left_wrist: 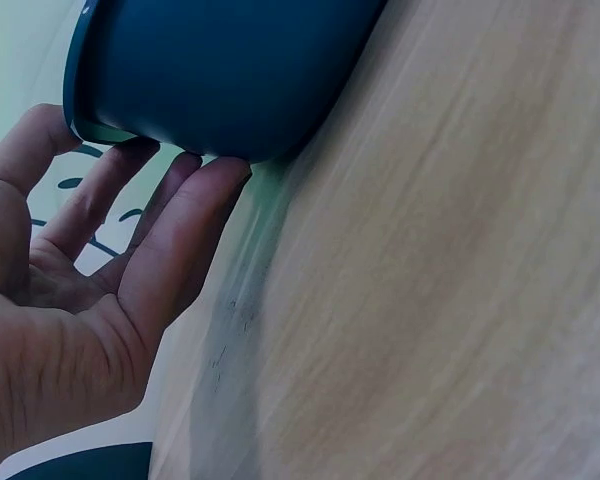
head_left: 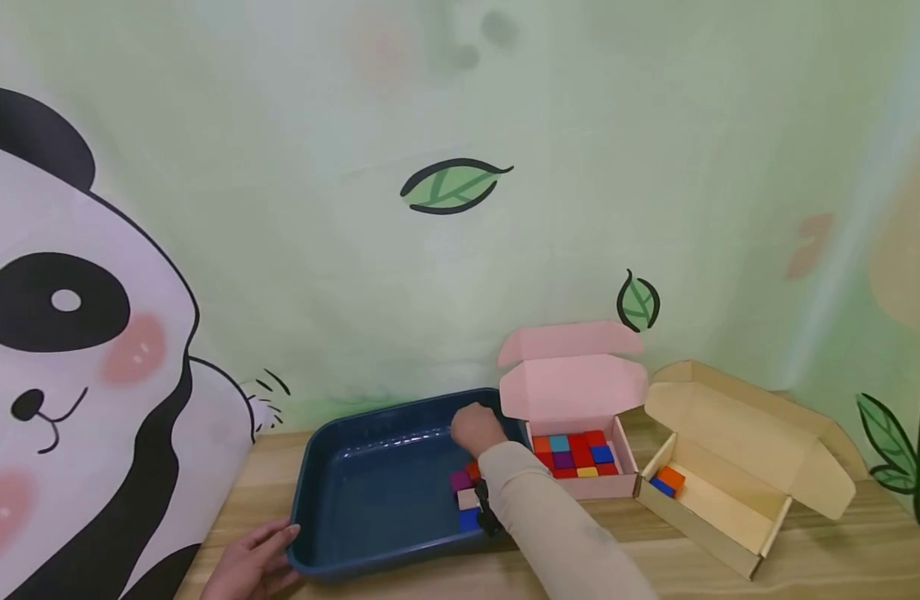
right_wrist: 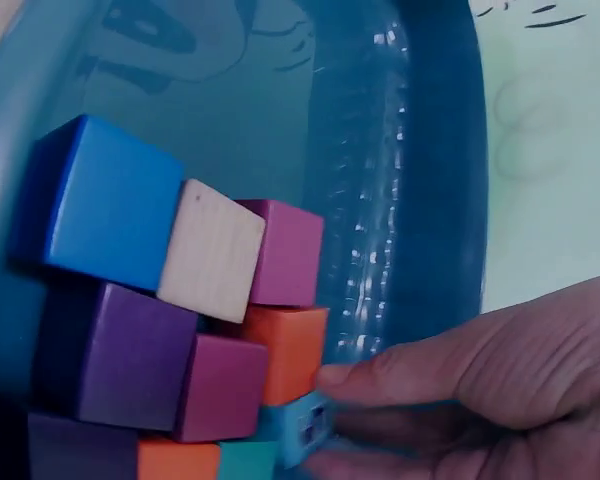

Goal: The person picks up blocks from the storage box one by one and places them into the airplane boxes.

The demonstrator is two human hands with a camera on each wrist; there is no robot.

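Note:
A dark blue tray (head_left: 385,492) lies on the table with several coloured cubes gathered at its right side. At its near left corner my left hand (head_left: 253,562) grips the tray, thumb at the rim and fingers against the outer wall, as the left wrist view shows. My right hand (right_wrist: 520,385) reaches into the tray's far right part and pinches a light blue cube (right_wrist: 305,428) with dark marks. Beside that cube stands an orange cube (right_wrist: 288,350). A blue cube (right_wrist: 110,200), a plain wooden cube (right_wrist: 212,250) and purple cubes (right_wrist: 130,355) sit close by.
Right of the tray stands an open pink box (head_left: 587,487) holding several coloured cubes in rows. Farther right is an open tan box (head_left: 700,533) with an orange cube (head_left: 670,477) and a blue cube (head_left: 662,487) at its left end. A printed backdrop (head_left: 317,250) rises behind the table.

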